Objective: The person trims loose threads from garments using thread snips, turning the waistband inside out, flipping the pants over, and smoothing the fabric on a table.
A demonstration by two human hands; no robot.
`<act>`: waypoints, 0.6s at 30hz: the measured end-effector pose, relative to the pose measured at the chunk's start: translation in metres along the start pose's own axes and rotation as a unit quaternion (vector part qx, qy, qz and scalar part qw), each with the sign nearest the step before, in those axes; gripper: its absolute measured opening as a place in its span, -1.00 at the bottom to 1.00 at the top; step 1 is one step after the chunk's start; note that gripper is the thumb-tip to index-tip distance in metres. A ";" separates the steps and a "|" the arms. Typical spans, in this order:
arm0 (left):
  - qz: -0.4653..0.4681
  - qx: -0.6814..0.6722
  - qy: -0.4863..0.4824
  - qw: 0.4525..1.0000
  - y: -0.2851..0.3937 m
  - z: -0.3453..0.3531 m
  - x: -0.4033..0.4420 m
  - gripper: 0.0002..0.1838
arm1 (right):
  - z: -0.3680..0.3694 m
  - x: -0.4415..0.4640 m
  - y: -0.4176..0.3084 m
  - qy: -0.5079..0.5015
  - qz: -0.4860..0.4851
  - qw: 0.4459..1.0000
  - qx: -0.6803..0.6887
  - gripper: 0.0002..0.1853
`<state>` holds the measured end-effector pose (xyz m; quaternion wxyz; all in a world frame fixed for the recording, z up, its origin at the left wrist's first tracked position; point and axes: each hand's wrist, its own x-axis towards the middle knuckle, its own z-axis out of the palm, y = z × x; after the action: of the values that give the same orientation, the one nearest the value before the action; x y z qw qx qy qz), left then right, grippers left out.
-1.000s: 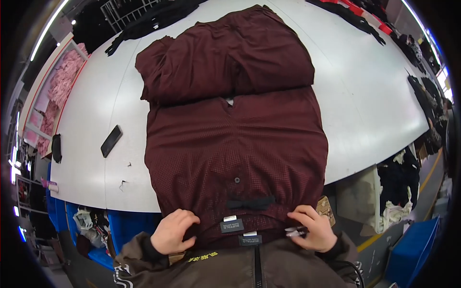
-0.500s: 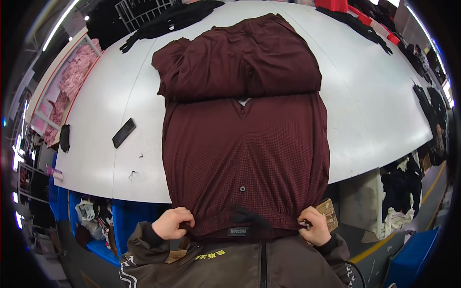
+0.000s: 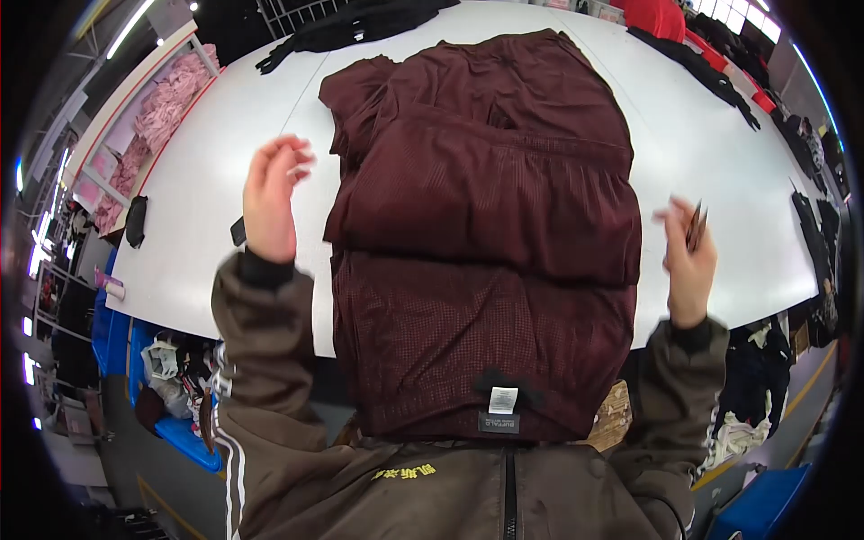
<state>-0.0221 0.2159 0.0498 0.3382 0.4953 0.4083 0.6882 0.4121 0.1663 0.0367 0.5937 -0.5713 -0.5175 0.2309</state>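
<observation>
Maroon pants (image 3: 486,315) lie in folded layers on the white table, their near end against my jacket. A gathered waistband edge shows across the upper layers. At the near end are a white care label (image 3: 503,400) and a dark brand label (image 3: 499,423). My left hand (image 3: 273,198) is raised left of the pants, touching nothing, its fingers loosely curled, apart and slightly blurred. To the right of the pants, my right hand (image 3: 689,261) is also raised, holding small pointed thread snips (image 3: 697,225) with the tips upward. Neither hand touches the fabric.
A dark phone (image 3: 238,231) is mostly hidden behind my left hand on the white table (image 3: 198,189). Black garments (image 3: 369,27) lie along the far edge. Pink fabric (image 3: 175,99) fills a rack at left. Below stand blue bins (image 3: 189,441) and piled dark cloth (image 3: 751,378).
Both hands have let go of the near waistband and moved up and outward. A maroon layer now lies folded away from me over the middle, and the white care label has come into view.
</observation>
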 end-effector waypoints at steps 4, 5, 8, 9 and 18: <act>0.017 0.197 -0.404 0.893 0.000 -0.010 -0.111 -0.61 | -0.016 -0.088 0.011 -0.356 -0.019 0.929 -0.099 -0.72; 0.013 0.222 -0.467 0.856 -0.001 -0.012 -0.132 -0.55 | -0.016 -0.108 0.015 -0.372 -0.044 0.921 -0.103 -0.71; -0.024 0.327 -0.459 0.826 -0.008 -0.020 -0.186 -0.51 | -0.030 -0.154 0.037 -0.371 -0.043 0.922 -0.105 -0.68; -0.055 0.357 -0.409 0.838 -0.014 -0.031 -0.197 -0.59 | -0.040 -0.162 0.043 -0.301 0.020 0.943 -0.138 -0.71; -0.266 0.468 -0.187 0.822 -0.006 -0.015 -0.227 -0.75 | -0.050 -0.182 0.042 -0.232 0.308 0.895 -0.222 -0.88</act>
<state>0.0275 0.0172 -0.0504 0.3054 0.5853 0.7261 0.1921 0.4041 -0.0032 -0.0562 0.2135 -0.7497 -0.4761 0.4071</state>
